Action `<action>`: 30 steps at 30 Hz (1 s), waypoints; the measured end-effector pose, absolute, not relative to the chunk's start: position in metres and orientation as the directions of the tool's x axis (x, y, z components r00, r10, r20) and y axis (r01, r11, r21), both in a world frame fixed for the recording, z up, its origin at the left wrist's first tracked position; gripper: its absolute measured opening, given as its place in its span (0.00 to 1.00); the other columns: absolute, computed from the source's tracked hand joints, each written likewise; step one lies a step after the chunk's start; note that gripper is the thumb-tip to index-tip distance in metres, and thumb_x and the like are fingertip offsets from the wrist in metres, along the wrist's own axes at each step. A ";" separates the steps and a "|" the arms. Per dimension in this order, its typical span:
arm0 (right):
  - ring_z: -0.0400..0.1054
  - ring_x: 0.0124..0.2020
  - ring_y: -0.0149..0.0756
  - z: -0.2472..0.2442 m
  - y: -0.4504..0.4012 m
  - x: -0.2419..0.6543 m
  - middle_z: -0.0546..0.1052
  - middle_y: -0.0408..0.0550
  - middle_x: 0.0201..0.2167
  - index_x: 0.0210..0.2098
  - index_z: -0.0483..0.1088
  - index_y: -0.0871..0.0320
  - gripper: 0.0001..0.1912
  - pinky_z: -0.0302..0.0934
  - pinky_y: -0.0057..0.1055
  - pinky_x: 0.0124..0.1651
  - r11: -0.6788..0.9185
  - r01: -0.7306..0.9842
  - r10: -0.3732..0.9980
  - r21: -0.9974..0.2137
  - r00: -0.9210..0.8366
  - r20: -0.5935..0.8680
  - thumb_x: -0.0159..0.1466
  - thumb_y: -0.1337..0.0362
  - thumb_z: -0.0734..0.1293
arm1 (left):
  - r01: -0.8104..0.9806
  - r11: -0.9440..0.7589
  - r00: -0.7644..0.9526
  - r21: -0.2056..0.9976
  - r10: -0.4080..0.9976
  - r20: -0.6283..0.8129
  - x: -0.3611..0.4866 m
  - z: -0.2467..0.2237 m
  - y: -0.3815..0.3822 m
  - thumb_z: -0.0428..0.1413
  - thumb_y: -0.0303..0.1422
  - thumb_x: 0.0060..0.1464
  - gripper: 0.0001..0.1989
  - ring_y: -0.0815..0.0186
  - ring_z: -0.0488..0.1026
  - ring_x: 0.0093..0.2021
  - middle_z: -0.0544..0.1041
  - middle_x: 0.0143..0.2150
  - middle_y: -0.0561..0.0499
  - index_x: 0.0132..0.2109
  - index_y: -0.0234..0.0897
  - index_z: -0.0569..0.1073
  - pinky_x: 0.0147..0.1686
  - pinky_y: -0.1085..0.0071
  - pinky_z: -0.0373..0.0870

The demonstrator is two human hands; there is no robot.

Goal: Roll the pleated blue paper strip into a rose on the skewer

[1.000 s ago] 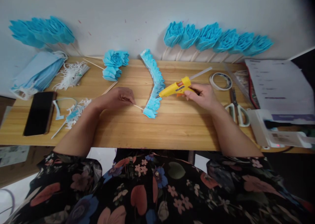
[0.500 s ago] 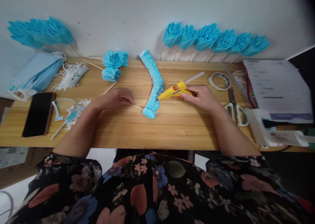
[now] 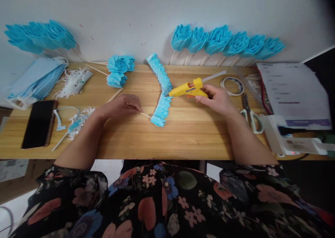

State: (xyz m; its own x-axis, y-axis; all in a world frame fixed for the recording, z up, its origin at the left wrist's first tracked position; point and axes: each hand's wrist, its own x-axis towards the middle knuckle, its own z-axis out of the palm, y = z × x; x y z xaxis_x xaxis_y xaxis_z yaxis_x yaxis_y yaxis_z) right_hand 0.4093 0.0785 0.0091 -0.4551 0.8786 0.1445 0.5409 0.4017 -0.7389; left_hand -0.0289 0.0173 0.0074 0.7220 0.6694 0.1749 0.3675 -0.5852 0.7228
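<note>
Pinched in my left hand (image 3: 127,104) is a thin wooden stick (image 3: 145,115). Its far end meets the lower end of a long blue ruffled strip (image 3: 162,105), which lies bent across the table. My right hand (image 3: 215,97) is wrapped round the handle of a yellow glue gun (image 3: 186,89) with a clear glue stick (image 3: 215,76) poking out of its back. The gun's nozzle points left, at the middle of the strip; whether it touches cannot be made out. Small blue flowers on sticks (image 3: 117,70) lie behind my left hand.
Finished blue flowers (image 3: 218,39) lean on the wall at right, more (image 3: 42,35) at left. A face mask stack (image 3: 39,79), tied white cords (image 3: 74,81) and a phone (image 3: 38,124) lie left. Tape (image 3: 232,86), scissors (image 3: 251,116), a white device (image 3: 274,135) and papers (image 3: 295,91) are at right.
The glue gun has moved up along the strip, its nozzle now higher, near the bend. My left hand and the stick are almost where they were. The whole view has shifted slightly.
</note>
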 end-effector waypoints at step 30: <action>0.69 0.26 0.38 0.016 0.070 0.395 0.83 0.46 0.28 0.48 0.88 0.53 0.27 0.61 0.37 0.30 0.347 0.491 0.899 -0.799 -0.418 0.133 0.65 0.37 0.77 | 0.380 -0.550 0.712 0.743 0.687 0.145 -0.027 0.011 0.017 0.62 0.47 0.77 0.20 0.63 0.82 0.38 0.86 0.38 0.45 0.41 0.39 0.88 0.39 0.72 0.75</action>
